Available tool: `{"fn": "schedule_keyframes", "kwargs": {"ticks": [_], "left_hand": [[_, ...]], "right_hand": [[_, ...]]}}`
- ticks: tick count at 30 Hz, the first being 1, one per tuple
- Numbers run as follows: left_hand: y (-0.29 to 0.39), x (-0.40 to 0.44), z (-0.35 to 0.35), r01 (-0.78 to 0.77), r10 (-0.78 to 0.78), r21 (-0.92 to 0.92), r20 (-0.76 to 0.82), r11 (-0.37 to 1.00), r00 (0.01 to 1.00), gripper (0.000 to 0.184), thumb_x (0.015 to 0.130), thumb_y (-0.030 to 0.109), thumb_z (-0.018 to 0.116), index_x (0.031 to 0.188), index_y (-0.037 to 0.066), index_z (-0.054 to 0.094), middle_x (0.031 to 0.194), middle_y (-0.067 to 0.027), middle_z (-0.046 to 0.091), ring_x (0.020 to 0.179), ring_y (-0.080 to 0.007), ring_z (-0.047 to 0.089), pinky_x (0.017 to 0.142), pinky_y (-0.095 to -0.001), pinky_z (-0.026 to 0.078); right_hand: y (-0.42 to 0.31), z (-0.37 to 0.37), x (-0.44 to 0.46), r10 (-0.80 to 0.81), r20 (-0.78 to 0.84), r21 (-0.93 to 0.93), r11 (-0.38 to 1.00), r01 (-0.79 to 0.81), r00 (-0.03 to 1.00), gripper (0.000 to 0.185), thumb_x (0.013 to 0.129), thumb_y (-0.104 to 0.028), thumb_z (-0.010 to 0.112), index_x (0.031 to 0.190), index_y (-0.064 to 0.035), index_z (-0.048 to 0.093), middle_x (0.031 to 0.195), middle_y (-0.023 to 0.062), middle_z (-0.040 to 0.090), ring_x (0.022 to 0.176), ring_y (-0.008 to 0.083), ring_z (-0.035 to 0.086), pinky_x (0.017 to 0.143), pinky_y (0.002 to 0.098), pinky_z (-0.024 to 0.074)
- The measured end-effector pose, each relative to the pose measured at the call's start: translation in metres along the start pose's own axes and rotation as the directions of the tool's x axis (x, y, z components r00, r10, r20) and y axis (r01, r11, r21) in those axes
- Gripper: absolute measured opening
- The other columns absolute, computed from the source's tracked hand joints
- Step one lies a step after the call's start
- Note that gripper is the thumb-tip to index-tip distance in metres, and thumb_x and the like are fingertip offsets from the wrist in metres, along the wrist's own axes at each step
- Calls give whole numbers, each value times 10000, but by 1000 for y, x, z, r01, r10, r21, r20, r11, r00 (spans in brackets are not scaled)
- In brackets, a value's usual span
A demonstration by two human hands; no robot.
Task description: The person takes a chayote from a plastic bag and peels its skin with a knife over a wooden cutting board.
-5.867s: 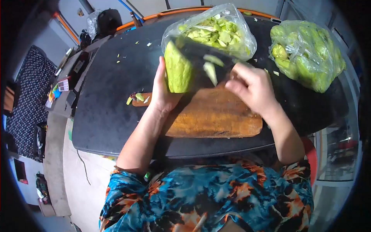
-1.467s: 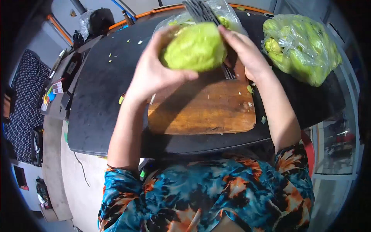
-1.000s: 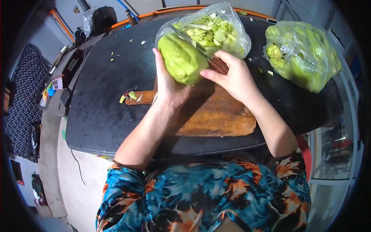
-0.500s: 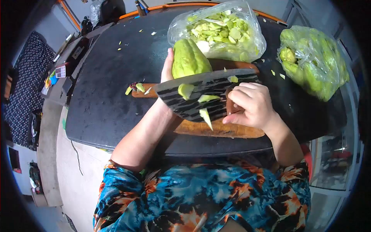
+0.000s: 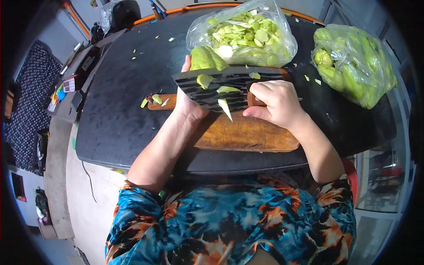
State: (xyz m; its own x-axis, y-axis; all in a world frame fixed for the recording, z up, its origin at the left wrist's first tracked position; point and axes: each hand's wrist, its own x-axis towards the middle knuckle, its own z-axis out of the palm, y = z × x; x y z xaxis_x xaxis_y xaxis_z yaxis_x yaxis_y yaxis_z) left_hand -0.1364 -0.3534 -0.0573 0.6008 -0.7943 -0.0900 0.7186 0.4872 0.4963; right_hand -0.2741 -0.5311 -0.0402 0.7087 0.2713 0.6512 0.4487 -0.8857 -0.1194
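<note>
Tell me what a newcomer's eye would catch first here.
Probably the broad, dark-streaked knife with pale-green slices clinging to it, in the right hand over a brown wooden board. The left hand holds a lumpy green fruit behind the knife. A clear plastic bag of cut green pieces sits farther back.

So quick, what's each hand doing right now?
Left hand: holding a green vegetable, fingers mostly hidden.
Right hand: closed, holding a big knife.

Black-streaked grey blade (image 5: 212, 96), green chayote (image 5: 206, 59)
</note>
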Motion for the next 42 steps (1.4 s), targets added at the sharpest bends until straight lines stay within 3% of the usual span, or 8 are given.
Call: {"fn": "schedule_keyframes", "kwargs": {"ticks": [2,4,9,21,36,38,39,42], "left_hand": [[0,-3,5,-43,43,25,-22,999,999,648,927,616,430,1316,102,504,1258,-138,571,1135,-297,569,973,-479,461],[-3,-13,17,-132,142,105,-92,986,986,614,931,600,444,1290,110,535,1224,-123,595,1112,-294,581,959,-479,467],[-10,-17,19,-107,106,19,61,994,993,675,925,631,429,1349,108,475,1264,-138,568,1144,-311,568,968,-487,471],[-3,-14,9,147,-104,-136,279,980,955,739,869,699,466,1303,102,509,1220,-141,585,1079,-274,595,952,-437,483],[-7,-8,2,138,-100,-132,263,982,960,613,925,604,456,1282,111,526,1203,-105,609,1058,-249,613,925,-436,497],[-13,-20,16,92,-76,-63,219,994,973,604,931,586,458,1297,110,516,1234,-100,595,1108,-249,589,962,-445,469],[-25,-32,41,-56,60,54,-83,997,995,609,940,578,442,1316,104,504,1256,-102,580,1150,-253,562,993,-452,439],[-33,-29,37,-25,30,99,-55,995,998,663,911,637,429,1323,125,513,1272,-112,567,1152,-284,549,994,-465,429]], "right_hand": [[1,-1,-1,31,14,5,1000,-31,999,456,806,-530,661,729,-94,547,587,78,564,569,285,609,523,385,462],[25,-4,-5,425,-32,-75,901,-426,905,433,847,-502,646,783,-76,595,618,119,595,605,326,622,537,398,465],[77,-28,-18,537,-234,27,837,-547,810,376,903,-438,618,853,-66,630,659,150,615,639,350,632,554,394,464],[-40,-18,6,-74,14,2,997,74,997,442,753,-558,684,709,-143,540,636,-1,515,596,193,576,558,314,454],[-38,-2,0,-63,19,-96,993,65,998,449,785,-567,653,707,-146,521,624,7,513,577,189,572,555,314,450],[-23,-9,2,91,4,-30,995,-90,996,448,804,-570,644,730,-134,570,612,30,585,583,235,622,537,350,472],[-6,-15,2,246,-12,-16,969,-246,969,441,813,-558,643,755,-123,594,620,46,607,595,251,635,542,356,481],[39,-29,-6,469,-91,-68,877,-475,879,411,835,-518,651,823,-107,646,646,81,644,629,281,657,554,359,495]]}}
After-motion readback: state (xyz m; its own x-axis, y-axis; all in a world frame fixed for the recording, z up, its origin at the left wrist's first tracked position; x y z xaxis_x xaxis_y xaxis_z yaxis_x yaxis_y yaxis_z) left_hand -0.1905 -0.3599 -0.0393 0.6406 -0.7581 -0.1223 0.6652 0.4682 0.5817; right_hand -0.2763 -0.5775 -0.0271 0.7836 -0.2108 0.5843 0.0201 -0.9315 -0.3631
